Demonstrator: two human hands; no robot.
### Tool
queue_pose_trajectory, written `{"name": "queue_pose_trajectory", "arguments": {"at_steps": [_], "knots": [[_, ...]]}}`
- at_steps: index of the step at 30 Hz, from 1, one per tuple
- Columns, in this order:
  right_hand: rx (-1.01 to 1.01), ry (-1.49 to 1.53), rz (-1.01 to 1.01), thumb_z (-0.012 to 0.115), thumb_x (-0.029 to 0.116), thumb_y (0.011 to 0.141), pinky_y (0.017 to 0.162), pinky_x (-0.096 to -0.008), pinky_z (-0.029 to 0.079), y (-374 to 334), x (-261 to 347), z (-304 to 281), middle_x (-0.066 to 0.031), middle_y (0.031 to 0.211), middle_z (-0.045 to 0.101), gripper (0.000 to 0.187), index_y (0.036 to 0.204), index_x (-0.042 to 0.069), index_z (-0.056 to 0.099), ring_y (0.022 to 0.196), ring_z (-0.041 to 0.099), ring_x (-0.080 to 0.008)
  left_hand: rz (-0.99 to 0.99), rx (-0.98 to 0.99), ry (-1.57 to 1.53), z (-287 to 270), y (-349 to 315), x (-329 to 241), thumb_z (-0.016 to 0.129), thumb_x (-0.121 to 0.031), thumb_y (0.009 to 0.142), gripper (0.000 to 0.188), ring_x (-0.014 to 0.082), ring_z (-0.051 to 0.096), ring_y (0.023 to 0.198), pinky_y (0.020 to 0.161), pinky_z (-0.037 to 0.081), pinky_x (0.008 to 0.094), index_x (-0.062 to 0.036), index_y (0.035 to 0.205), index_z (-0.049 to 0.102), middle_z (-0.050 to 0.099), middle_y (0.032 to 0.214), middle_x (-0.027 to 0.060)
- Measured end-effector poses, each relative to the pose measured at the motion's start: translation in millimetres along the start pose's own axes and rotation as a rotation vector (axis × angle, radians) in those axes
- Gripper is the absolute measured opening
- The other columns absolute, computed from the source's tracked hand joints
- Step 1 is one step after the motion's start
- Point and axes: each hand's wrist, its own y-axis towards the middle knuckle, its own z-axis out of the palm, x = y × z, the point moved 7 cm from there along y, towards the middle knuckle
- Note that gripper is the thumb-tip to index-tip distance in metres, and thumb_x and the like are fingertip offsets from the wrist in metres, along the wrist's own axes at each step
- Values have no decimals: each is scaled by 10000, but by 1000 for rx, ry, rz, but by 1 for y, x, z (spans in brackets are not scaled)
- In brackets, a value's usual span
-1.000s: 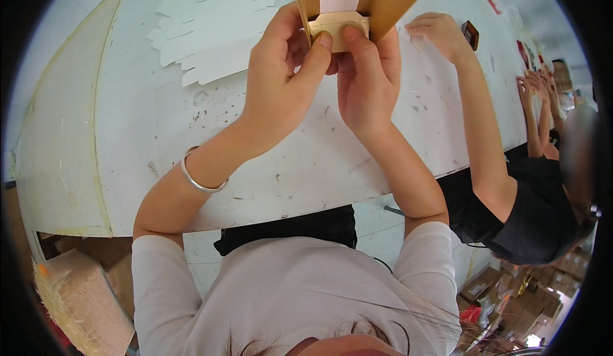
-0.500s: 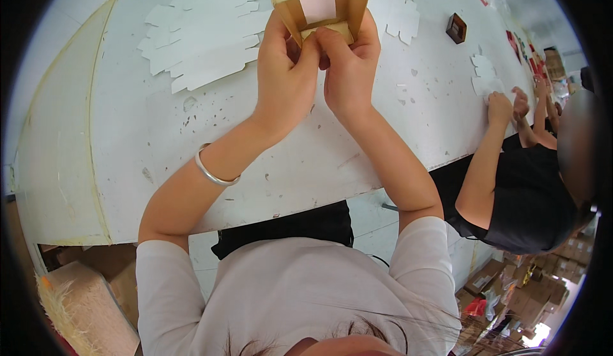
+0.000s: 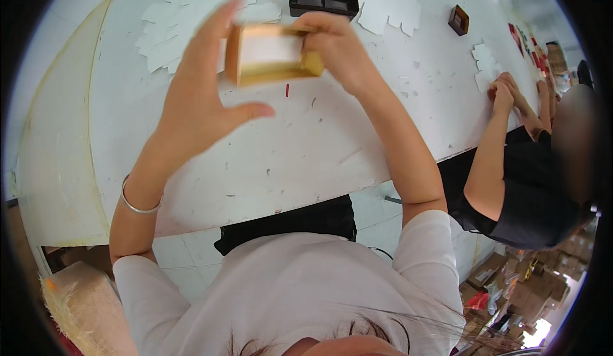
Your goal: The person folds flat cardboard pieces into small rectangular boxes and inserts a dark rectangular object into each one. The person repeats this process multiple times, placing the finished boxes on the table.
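Above the counter (image 3: 287, 145), the right hand (image 3: 341, 53) pinches one end of the gold box (image 3: 274, 72); the left hand (image 3: 191, 104) is spread beside it. Probably light, stiff card, it suits gripping by its walls.

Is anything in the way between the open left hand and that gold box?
Nothing visible: the left hand, spread open, is close beside the gold box, though blur hides whether they touch. The right hand grips the box's right end.

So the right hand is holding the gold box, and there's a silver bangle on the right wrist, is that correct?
Not quite: the head view shows the silver bangle on the left wrist. The right hand is indeed holding the gold box.
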Motion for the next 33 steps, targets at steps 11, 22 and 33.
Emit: {"name": "queue_pose_trajectory", "arguments": {"at_steps": [11,22,33], "knots": [[320,-351,-284,709,10,728,767,-269,447,-34,15,12,-39,1079,574,585,1276,99,523,827,526,-161,-253,94,-271,14,-38,51,836,-234,649,748,204,517,1013,894,397,328,-121,1276,445,571,1120,51],[386,-465,-178,725,13,726,806,-293,454,-34,-5,12,-50,1168,564,617,1296,98,503,914,525,-206,-80,215,24,29,-39,51,801,-140,649,629,243,497,1023,902,405,353,-75,1221,548,595,1106,69],[-218,-1030,-688,699,122,778,800,-345,465,2,23,-54,-75,1136,586,395,1149,42,592,982,553,-234,-115,231,-14,32,-43,59,811,-171,653,654,235,481,951,863,406,339,-107,1241,533,591,1090,48]]}}
